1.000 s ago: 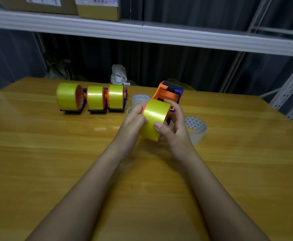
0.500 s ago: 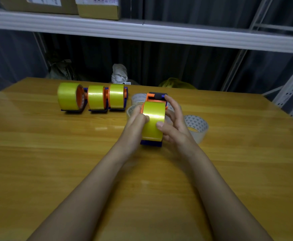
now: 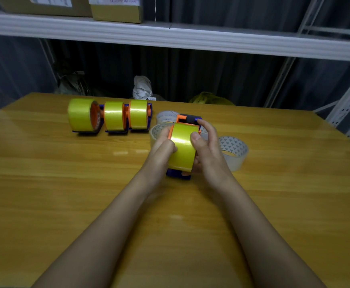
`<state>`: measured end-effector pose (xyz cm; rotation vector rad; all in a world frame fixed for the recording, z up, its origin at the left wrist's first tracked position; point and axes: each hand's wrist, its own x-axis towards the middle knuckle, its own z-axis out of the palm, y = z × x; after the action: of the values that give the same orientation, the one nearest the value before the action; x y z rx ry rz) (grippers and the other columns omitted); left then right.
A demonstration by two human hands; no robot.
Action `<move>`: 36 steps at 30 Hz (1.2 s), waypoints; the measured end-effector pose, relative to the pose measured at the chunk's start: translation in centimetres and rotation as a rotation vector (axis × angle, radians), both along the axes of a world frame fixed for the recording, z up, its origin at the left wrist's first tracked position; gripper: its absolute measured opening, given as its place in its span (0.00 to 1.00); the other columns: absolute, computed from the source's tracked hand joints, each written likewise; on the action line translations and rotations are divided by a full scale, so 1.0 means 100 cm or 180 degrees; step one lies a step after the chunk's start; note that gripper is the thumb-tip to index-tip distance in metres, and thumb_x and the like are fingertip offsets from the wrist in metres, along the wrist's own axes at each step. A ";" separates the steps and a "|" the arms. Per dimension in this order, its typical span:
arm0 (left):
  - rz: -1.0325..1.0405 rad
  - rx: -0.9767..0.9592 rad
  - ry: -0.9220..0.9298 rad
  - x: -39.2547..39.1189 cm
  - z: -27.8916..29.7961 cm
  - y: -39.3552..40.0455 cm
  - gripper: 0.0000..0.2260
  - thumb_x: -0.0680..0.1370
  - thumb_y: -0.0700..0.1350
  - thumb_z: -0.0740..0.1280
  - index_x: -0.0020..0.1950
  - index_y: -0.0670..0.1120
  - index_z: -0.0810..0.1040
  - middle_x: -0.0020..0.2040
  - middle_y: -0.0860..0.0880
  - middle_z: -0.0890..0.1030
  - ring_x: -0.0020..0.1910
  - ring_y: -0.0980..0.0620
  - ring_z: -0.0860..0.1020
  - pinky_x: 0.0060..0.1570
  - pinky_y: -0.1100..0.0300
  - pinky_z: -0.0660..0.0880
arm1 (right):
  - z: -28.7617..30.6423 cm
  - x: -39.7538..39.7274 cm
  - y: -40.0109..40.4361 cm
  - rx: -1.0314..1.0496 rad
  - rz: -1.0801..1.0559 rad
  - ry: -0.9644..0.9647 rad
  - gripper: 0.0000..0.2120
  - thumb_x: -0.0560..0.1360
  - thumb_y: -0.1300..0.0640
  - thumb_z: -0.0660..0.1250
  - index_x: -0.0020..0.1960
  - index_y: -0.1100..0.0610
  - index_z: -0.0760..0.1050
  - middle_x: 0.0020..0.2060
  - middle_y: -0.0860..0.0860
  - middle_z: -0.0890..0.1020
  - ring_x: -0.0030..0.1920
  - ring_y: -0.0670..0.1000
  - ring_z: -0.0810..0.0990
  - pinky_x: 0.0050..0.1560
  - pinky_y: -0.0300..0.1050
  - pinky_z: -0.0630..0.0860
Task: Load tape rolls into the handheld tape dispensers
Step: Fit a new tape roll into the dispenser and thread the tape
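Note:
An orange and blue tape dispenser [image 3: 188,119] stands on the wooden table [image 3: 66,183] at the centre, with a yellow tape roll [image 3: 183,146] seated in it. My left hand [image 3: 162,145] grips the roll's left side. On the right side my right hand [image 3: 206,146] holds the roll, thumb on its face and fingers reaching the dispenser's front. Three more dispensers loaded with yellow rolls [image 3: 113,116] stand in a row at the back left.
Clear tape rolls lie around the dispenser: one at the right [image 3: 233,151], others behind my hands [image 3: 166,116]. A white shelf [image 3: 170,38] with cardboard boxes [image 3: 116,7] runs overhead. White racking [image 3: 349,109] stands at the far right.
The dispenser with the yellow roll went from tilted and lifted to upright on the table. Both hands stayed on it and shifted slightly.

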<state>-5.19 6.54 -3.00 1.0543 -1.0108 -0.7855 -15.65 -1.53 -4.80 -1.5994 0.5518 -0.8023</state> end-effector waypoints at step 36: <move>0.0060 -0.0102 -0.0104 0.007 -0.002 -0.001 0.15 0.69 0.44 0.56 0.52 0.50 0.75 0.49 0.42 0.75 0.48 0.45 0.74 0.42 0.57 0.74 | -0.002 -0.006 0.003 -0.0509 0.0055 -0.0204 0.29 0.67 0.42 0.70 0.67 0.40 0.67 0.62 0.48 0.73 0.53 0.50 0.80 0.43 0.44 0.81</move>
<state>-4.53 6.40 -3.22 1.0505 -1.0366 -0.7365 -16.22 -1.25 -4.97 -1.7157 0.4362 -0.8999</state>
